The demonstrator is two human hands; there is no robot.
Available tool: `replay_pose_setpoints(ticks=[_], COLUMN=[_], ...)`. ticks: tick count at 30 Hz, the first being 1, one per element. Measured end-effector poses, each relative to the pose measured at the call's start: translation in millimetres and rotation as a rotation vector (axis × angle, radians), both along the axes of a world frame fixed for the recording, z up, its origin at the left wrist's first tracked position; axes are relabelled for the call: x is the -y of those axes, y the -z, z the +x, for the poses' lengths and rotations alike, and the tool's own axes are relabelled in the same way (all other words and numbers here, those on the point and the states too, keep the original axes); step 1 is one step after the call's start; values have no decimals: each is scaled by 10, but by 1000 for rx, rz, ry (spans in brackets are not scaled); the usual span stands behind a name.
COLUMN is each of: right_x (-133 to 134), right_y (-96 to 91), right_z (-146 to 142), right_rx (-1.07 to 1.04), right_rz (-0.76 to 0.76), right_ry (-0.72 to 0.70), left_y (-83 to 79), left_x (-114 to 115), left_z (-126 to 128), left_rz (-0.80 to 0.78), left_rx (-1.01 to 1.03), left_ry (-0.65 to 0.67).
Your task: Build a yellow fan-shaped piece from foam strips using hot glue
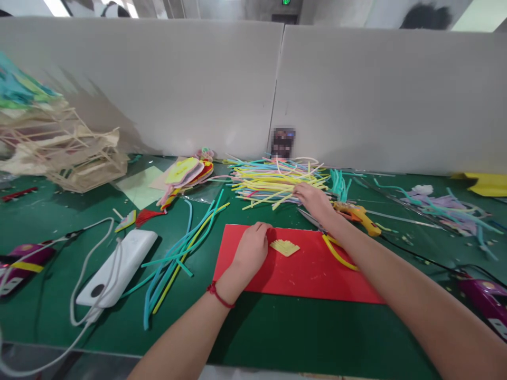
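Observation:
My left hand (252, 248) rests on the red board (304, 277), its fingers curled together; whatever they hold, if anything, is hidden. Just right of its fingertips lies a small fan-shaped piece (285, 247) made of pale yellow strips. My right hand (315, 203) reaches over the board to a pile of colored pipe cleaners (257, 182), with its fingers closed at a yellow one on the near side. Under my right wrist are scissors with yellow handles (336, 254), partly covered by the forearm; their blades point toward the pile.
An orange-yellow glue gun (358, 215) lies right of my right hand. Left are loose blue and yellow pipe cleaners (174, 269), a white power bank (119, 269) with a cable, and a flower-like craft (188, 177). A stick frame model (79, 153) stands far left. A grey partition (178, 89) borders the back.

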State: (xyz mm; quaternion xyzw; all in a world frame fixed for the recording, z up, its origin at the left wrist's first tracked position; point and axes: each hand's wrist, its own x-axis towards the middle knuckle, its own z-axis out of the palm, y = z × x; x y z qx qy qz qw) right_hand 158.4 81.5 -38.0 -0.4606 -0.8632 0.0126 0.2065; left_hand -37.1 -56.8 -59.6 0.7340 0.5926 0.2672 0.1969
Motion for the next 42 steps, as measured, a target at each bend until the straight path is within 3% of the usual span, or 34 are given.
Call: replay_pose_setpoints(ticks=[5, 11, 14, 19, 25, 33, 37, 42], right_x=[-6, 374, 604, 919, 1191, 1375, 1347, 1319], right_y=[-172, -376, -312, -108, -53, 15, 29, -50], right_z=[94, 134, 161, 258, 355, 379, 421, 471], right_rx=[-288, -354, -276, -240, -221, -182, -195, -256], right_rz=[130, 393, 363, 327, 256, 229, 150, 99], right_ry=[43, -18, -9, 52, 71, 67, 151, 261], left_y=[-19, -29, -30, -53, -106, -142, -162, -172], left_x=[-8, -31, -27, -23, -23, 65, 27, -113], left_z=[-6, -16, -15, 9, 66, 157, 121, -70], left_rz=[18, 93, 94, -33, -191, -409, -402, -254], left_rx=[84, 182, 254, 450, 772, 805, 829, 777], left_ry=[-54, -118, -131, -157, 16, 75, -2, -154])
